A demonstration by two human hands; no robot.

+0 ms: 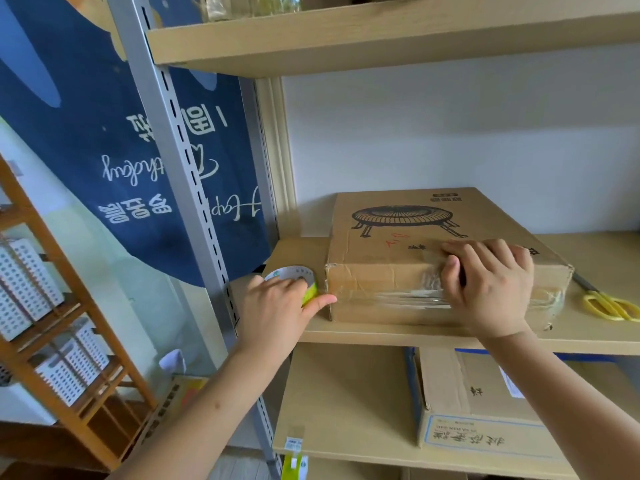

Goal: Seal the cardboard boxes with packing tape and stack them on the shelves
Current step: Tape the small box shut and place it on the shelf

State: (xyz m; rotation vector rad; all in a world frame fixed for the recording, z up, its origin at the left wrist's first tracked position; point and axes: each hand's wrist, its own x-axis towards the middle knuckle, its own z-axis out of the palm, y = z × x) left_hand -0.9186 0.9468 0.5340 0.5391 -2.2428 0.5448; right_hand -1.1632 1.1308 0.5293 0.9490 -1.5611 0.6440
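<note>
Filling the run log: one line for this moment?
step: taping | left hand: holds tape roll | right hand: presses tape on cardboard box | scissors: on shelf

We see a tan cardboard box [398, 237] at centre printed with a black line drawing and red scribbles. Yellow-handled scissors [609, 306] lie at right. Upper left hangs a navy banner [104, 133] with white lettering. At lower left, white perforated baskets [24, 282] sit in an orange-brown rack [114, 403].
</note>
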